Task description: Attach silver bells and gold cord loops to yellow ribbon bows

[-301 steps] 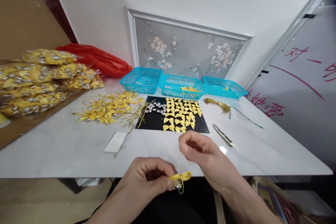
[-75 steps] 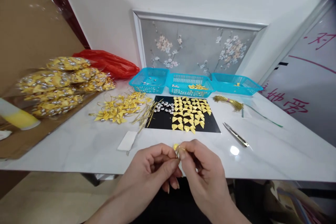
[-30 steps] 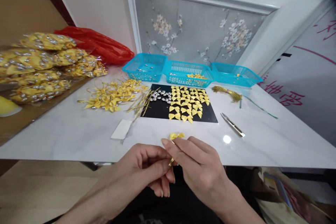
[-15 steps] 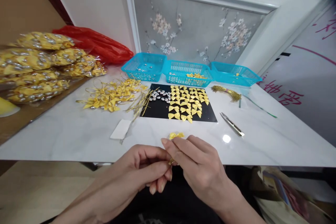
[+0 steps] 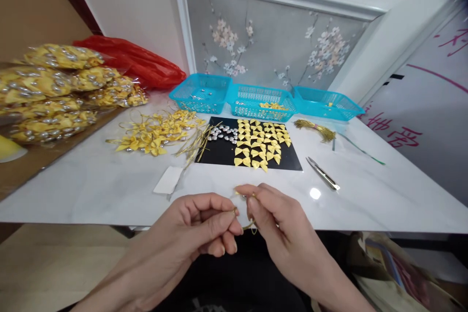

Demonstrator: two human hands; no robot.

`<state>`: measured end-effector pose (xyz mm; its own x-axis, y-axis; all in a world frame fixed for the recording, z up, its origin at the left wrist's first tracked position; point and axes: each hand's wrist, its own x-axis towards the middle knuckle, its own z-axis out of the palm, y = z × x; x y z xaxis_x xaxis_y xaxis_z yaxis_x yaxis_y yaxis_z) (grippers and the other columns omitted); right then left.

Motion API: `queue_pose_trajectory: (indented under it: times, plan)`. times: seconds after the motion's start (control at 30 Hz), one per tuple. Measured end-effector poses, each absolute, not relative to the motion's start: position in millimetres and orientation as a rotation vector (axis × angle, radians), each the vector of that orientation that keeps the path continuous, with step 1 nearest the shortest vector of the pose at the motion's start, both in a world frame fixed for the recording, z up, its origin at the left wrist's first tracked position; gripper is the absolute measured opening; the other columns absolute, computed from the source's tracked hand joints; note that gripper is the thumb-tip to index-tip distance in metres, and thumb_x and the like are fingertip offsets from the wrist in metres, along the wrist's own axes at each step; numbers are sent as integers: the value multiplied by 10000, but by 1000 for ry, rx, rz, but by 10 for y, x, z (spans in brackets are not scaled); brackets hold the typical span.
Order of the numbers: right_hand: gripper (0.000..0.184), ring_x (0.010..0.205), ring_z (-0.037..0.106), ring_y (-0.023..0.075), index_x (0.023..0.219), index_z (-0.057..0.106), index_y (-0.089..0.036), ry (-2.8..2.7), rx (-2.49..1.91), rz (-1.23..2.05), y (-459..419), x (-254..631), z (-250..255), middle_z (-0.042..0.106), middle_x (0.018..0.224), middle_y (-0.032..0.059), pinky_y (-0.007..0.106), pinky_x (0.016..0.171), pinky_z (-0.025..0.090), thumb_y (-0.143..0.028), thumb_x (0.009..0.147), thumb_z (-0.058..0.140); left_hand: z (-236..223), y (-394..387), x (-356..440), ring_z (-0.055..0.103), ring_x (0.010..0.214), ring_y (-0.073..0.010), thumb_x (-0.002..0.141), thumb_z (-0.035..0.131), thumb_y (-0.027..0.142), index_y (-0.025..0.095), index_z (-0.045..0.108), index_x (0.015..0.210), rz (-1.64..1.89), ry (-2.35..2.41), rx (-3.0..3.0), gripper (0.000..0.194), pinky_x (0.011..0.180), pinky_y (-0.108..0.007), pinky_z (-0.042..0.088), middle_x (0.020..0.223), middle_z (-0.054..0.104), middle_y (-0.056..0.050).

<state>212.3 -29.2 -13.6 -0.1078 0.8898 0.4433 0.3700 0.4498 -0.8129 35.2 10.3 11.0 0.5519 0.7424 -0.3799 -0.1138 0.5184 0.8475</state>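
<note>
My left hand [image 5: 208, 226] pinches a gold cord [image 5: 249, 226] between thumb and index finger at the table's front edge. A short loop of that cord hangs between my two hands. Just to the right, my right hand [image 5: 281, 217] has its thumb and index finger closed on a small yellow bow [image 5: 237, 193], mostly covered by the fingers. A silvery glint shows beside the bow. Beyond my hands, rows of yellow bows [image 5: 259, 146] and a cluster of silver beads [image 5: 223, 133] lie on a black board [image 5: 219, 156].
Gold cords [image 5: 193, 145] and finished bow pieces [image 5: 153, 139] lie left of the board. Thread snips [image 5: 323, 173] and a gold cord bundle [image 5: 315, 129] lie right. Blue baskets [image 5: 263, 91] stand behind. Bagged bows [image 5: 47, 83] sit on a carton at left.
My hands have moved slightly apart, baring the cord loop between them. The yellow bow beyond my right fingertips is now mostly hidden by the fingers.
</note>
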Motion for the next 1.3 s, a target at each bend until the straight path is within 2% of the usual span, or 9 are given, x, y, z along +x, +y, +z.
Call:
queue_pose_trajectory:
  times: [0.13, 0.27, 0.33, 0.4, 0.5, 0.6, 0.77, 1.1, 1.3]
  plan:
    - [274, 572, 484, 86, 831, 590, -193, -1586, -1089, 886, -305, 2139, -148, 534, 727, -22, 218, 644, 505, -262, 1031, 417, 181, 111, 376, 623, 565, -37, 804, 786, 241, 156, 772, 744, 594, 791, 869, 106, 496, -71, 456, 701, 730, 12]
    - [306, 576, 492, 77, 776, 588, -187, -1579, -1088, 906, -300, 2158, -133, 549, 746, -23, 249, 774, 530, -250, 1026, 423, 211, 127, 411, 641, 554, -36, 786, 802, 241, 155, 780, 740, 570, 794, 814, 100, 479, -57, 456, 687, 731, 13]
    - [271, 660, 552, 93, 848, 648, -181, -1631, -1072, 844, -289, 2170, -127, 569, 763, -12, 248, 789, 533, -212, 1016, 438, 207, 129, 424, 649, 544, -42, 772, 813, 239, 150, 779, 729, 565, 785, 792, 106, 469, -59, 460, 679, 734, 8]
    - [227, 722, 600, 107, 1006, 697, -184, -1685, -1050, 729, -277, 2181, -138, 607, 786, 3, 222, 722, 540, -154, 993, 472, 192, 125, 432, 656, 537, -48, 770, 814, 231, 138, 771, 701, 556, 786, 778, 124, 459, -59, 460, 668, 738, -2]
    - [317, 795, 672, 124, 1160, 692, -171, -1744, -1005, 410, -265, 2191, -167, 697, 898, 53, 217, 703, 568, -41, 950, 492, 163, 118, 434, 667, 528, -57, 763, 819, 224, 136, 771, 703, 549, 795, 759, 117, 445, -61, 458, 661, 749, -15]
    - [334, 879, 704, 154, 1117, 709, -143, -1820, -947, 128, -259, 2193, -160, 738, 996, 99, 260, 762, 600, 1, 944, 463, 137, 118, 424, 668, 517, -61, 767, 815, 218, 131, 772, 713, 540, 795, 763, 110, 437, -63, 456, 650, 750, -22]
    - [314, 799, 709, 160, 1025, 726, -127, -1916, -898, -59, -251, 2198, -93, 758, 964, 100, 278, 656, 592, -18, 965, 438, 97, 126, 396, 664, 513, -65, 773, 802, 211, 116, 771, 719, 510, 820, 802, 113, 435, -65, 454, 647, 742, -31]
    - [306, 763, 700, 168, 990, 743, -152, -1983, -881, -114, -220, 2258, -177, 765, 986, 88, 318, 615, 576, -38, 969, 460, 84, 127, 346, 658, 514, -62, 784, 782, 208, 122, 760, 673, 479, 799, 812, 142, 448, -72, 447, 646, 732, -28]
    - [297, 800, 706, 165, 999, 727, -160, -1982, -888, -115, -214, 2268, -217, 765, 1002, 81, 307, 623, 570, -32, 972, 461, 87, 143, 353, 640, 547, -73, 758, 810, 235, 109, 766, 731, 470, 761, 757, 136, 533, -115, 508, 691, 721, -34]
